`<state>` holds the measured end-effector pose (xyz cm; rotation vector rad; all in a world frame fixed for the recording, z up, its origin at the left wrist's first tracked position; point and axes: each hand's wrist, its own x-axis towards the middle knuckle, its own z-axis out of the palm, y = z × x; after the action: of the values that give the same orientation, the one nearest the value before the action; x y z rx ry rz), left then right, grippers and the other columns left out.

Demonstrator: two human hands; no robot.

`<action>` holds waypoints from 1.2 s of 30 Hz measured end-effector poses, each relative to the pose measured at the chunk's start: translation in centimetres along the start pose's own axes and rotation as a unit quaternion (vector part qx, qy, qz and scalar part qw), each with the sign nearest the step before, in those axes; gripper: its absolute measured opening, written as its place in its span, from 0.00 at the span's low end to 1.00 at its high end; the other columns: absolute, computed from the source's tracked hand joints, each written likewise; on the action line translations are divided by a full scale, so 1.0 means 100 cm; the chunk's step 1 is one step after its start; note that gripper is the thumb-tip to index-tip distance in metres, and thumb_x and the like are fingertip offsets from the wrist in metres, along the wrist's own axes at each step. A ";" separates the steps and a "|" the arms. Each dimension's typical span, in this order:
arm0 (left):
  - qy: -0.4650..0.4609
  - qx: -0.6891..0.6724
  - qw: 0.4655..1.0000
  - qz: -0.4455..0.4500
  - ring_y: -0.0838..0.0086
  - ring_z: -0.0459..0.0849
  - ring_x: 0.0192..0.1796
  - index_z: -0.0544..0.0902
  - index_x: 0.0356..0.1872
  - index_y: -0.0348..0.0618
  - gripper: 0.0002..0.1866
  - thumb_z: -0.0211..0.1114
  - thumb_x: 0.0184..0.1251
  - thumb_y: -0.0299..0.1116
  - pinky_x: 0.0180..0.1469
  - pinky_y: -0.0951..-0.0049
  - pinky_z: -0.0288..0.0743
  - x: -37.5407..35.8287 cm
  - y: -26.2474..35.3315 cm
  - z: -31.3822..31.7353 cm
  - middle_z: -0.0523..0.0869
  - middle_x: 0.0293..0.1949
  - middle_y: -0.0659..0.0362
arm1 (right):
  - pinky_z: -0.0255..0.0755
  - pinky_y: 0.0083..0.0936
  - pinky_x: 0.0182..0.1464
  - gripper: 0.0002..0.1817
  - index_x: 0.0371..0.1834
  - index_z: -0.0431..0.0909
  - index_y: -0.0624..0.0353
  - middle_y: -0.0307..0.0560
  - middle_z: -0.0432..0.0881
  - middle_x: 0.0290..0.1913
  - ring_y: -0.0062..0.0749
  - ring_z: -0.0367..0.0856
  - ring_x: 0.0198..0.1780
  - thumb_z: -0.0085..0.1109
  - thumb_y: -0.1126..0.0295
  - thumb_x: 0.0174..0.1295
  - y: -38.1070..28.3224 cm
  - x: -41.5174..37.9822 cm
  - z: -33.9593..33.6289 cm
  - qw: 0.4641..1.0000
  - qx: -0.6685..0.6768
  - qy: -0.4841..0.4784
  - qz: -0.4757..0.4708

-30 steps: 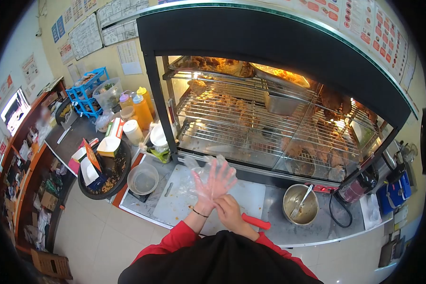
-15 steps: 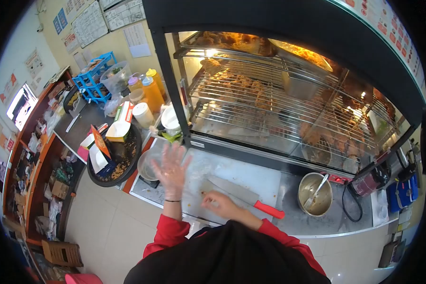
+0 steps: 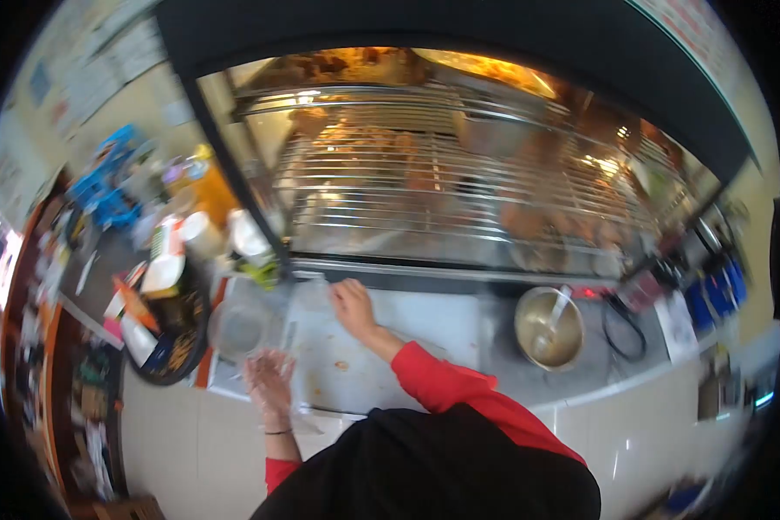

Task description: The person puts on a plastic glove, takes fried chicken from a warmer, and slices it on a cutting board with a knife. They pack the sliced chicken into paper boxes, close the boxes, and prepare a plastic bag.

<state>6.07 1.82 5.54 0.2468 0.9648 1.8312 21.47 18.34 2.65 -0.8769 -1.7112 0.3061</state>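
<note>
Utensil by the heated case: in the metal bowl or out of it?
In. The utensil has its lower end inside the metal bowl, while its handle leans across the rim nearest the case.

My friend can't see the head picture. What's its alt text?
A person's left hand, in clear plastic, is open near a clear tub; their right hand is over a white board, before a lit cabinet with food. It's blurry.

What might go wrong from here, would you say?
The left hand is close beside the clear tub, so a careless swing might nudge it. The right hand looks bare and is over the crumb-strewn board, so it might pick up scraps. The utensil sticks out of the bowl; a sleeve could catch it.
</note>
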 end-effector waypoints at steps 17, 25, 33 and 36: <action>-0.287 0.015 0.925 -0.247 0.67 0.76 0.45 0.75 0.43 0.45 0.21 0.47 0.64 0.52 0.51 0.57 0.69 -0.017 -0.128 0.139 0.79 0.40 0.57 | 0.72 0.18 0.23 0.14 0.41 0.65 0.59 0.41 0.74 0.26 0.22 0.77 0.26 0.58 0.72 0.54 0.027 -0.111 -0.292 0.858 0.159 0.204 0.445; -0.311 0.291 0.872 -0.240 0.68 0.75 0.49 0.76 0.45 0.45 0.20 0.51 0.62 0.49 0.51 0.59 0.69 -0.031 -0.177 0.129 0.77 0.46 0.57 | 0.66 0.29 0.46 0.26 0.56 0.60 0.65 0.50 0.71 0.45 0.36 0.72 0.44 0.55 0.72 0.53 0.046 -0.004 -0.435 0.931 -0.076 0.279 0.224; -0.554 0.667 0.408 0.286 0.58 0.71 0.55 0.75 0.48 0.45 0.20 0.59 0.55 0.42 0.54 0.63 0.67 -0.056 -0.228 0.193 0.74 0.51 0.50 | 0.61 0.41 0.51 0.20 0.45 0.63 0.67 0.63 0.67 0.44 0.55 0.68 0.46 0.50 0.79 0.45 0.088 0.095 -0.564 0.751 -0.422 0.401 0.312; -0.527 0.624 0.480 0.319 0.59 0.75 0.51 0.77 0.45 0.46 0.18 0.62 0.53 0.38 0.51 0.66 0.70 -0.058 -0.206 0.206 0.77 0.48 0.52 | 0.62 0.41 0.47 0.17 0.41 0.65 0.64 0.58 0.69 0.40 0.52 0.68 0.44 0.50 0.79 0.45 0.121 0.089 -0.562 0.761 -0.429 0.460 0.159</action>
<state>34.45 10.81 5.95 2.5661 1.0561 0.6387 76.88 19.92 20.47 -1.6346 -0.6800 -0.6876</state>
